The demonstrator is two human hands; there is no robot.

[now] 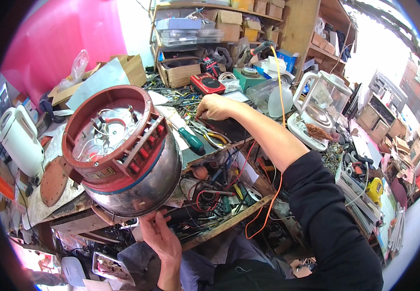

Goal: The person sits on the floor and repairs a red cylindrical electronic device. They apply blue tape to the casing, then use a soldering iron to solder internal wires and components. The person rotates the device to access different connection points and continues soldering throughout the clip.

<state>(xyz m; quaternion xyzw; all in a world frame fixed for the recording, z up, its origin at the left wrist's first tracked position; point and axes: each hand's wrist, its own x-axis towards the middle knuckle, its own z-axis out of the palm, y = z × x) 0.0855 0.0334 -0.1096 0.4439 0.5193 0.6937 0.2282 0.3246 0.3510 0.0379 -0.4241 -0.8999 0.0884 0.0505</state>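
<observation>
An upturned electric pot (pixel 144 191) with a steel body leans over the table's front edge. Its red-brown base (pixel 76 126) is opened, showing wires and terminals inside. My left hand (pixel 161 240) is at the pot's lower rim, fingers curled against it, the contact partly hidden. Across the table, my right hand (pixel 215 107) reaches into a heap of tools and loose parts, its fingers closed; whatever they hold is hidden. Below it lie a green-handled screwdriver (pixel 192 140) and yellow-handled pliers (pixel 214 137).
A drawer (pixel 229 220) stuffed with tools and cables stands out below the tabletop. An orange cord (pixel 281 145) hangs past my right forearm. On the right stands a glass jug (pixel 324 94); on the left, a white kettle (pixel 21 140) and a round brown plate (pixel 54 183).
</observation>
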